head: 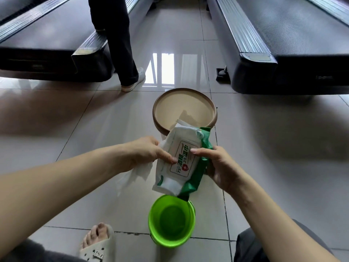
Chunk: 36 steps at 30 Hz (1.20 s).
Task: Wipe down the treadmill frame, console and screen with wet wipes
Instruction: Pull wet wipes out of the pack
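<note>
A white and green pack of wet wipes [181, 163] is held in front of me above the floor. My right hand [215, 165] grips its green right side, thumb on the label. My left hand [149, 154] pinches the pack's left edge with the thumb on the label, and a loose white wipe [136, 174] hangs from under that hand. A white wipe tip sticks out of the pack's far end. The rear ends of two dark treadmills, the left treadmill [47, 53] and the right treadmill [294, 53], lie ahead.
A round tan tray [213, 110] sits on the tiled floor just beyond the pack. A green bucket [171, 220] stands below my hands. Another person's legs [120, 44] stand by the left treadmill. My sandalled foot [98, 242] is at the bottom.
</note>
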Available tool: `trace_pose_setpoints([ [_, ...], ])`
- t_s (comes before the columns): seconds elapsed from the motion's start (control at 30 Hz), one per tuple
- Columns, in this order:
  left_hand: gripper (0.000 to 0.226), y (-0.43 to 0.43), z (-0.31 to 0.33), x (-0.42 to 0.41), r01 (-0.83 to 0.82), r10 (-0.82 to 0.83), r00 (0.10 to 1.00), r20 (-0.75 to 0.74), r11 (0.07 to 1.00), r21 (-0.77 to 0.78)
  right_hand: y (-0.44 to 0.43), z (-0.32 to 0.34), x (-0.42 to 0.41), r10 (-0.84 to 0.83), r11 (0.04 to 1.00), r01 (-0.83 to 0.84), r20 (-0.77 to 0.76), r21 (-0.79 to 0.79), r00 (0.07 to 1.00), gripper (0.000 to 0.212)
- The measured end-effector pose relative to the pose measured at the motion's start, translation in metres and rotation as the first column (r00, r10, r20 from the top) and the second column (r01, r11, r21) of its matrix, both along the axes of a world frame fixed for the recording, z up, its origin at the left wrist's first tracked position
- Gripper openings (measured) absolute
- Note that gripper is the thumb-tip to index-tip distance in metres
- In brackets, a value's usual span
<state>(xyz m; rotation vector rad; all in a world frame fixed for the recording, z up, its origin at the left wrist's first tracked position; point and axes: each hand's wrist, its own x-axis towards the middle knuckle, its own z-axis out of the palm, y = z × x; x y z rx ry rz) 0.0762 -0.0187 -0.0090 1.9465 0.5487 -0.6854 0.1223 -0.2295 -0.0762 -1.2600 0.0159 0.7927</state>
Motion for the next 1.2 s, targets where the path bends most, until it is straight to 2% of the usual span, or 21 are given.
trace_pose_setpoints([
  [0.13, 0.023, -0.001, -0.015, -0.007, 0.040, -0.033, 0.993, -0.115, 0.997, 0.066, -0.006, -0.008, -0.003, 0.092, 0.980, -0.088, 0.015, -0.179, 0.996, 0.042],
  [0.27, 0.032, -0.003, -0.031, -0.012, 0.153, -0.134, 0.985, -0.107, 0.968, 0.198, -0.001, -0.018, -0.011, 0.155, 0.944, -0.138, 0.032, -0.300, 0.987, 0.030],
  [0.37, 0.042, 0.001, -0.028, -0.008, 0.114, -0.083, 0.991, -0.102, 0.931, 0.346, 0.003, -0.029, -0.023, 0.182, 0.897, -0.143, 0.053, -0.419, 0.982, 0.032],
  [0.47, 0.012, -0.006, -0.022, -0.005, -0.038, 0.059, 0.995, -0.081, 0.971, 0.235, 0.013, -0.051, -0.040, 0.224, 0.852, -0.168, 0.054, -0.496, 0.973, 0.038],
  [0.53, 0.008, -0.013, -0.020, -0.005, -0.091, 0.108, 0.990, -0.092, 0.981, 0.173, 0.021, -0.067, -0.046, 0.278, 0.809, -0.226, 0.015, -0.542, 0.960, 0.032],
  [0.67, 0.021, -0.014, -0.025, -0.001, -0.096, 0.113, 0.989, -0.095, 0.982, 0.165, 0.026, -0.091, -0.051, 0.458, 0.653, -0.422, -0.116, -0.629, 0.882, 0.028],
  [0.77, 0.033, -0.012, -0.027, 0.000, -0.035, 0.052, 0.992, -0.113, 0.989, 0.143, 0.027, -0.098, -0.049, 0.533, 0.545, -0.470, -0.145, -0.694, 0.833, 0.031],
  [0.8, 0.035, -0.012, -0.027, -0.001, -0.021, 0.036, 0.993, -0.115, 0.991, 0.131, 0.028, -0.099, -0.048, 0.580, 0.481, -0.474, -0.139, -0.737, 0.803, 0.029],
  [0.9, 0.035, -0.011, -0.031, -0.002, -0.021, 0.030, 0.995, -0.094, 0.996, 0.090, 0.031, -0.098, -0.050, 0.756, 0.173, -0.375, -0.121, -0.911, 0.643, 0.018],
  [0.97, 0.025, -0.009, -0.033, -0.001, -0.027, 0.032, 0.996, -0.078, 0.997, 0.067, 0.032, -0.096, -0.054, 0.800, 0.077, -0.320, -0.133, -0.944, 0.585, 0.015],
  [1.1, 0.008, -0.005, -0.036, 0.002, -0.047, 0.047, 0.999, -0.017, 0.999, 0.023, 0.031, -0.083, -0.047, 0.824, 0.041, -0.245, -0.106, -0.969, 0.556, 0.011],
  [1.17, 0.009, -0.004, -0.036, 0.008, -0.053, 0.053, 0.998, 0.016, 0.999, -0.010, 0.029, -0.074, -0.040, 0.804, 0.091, -0.184, -0.037, -0.979, 0.593, 0.008],
  [1.2, 0.009, -0.004, -0.036, 0.012, -0.054, 0.055, 0.998, 0.032, 0.998, -0.024, 0.027, -0.070, -0.038, 0.771, 0.150, -0.167, 0.009, -0.974, 0.637, 0.010],
])
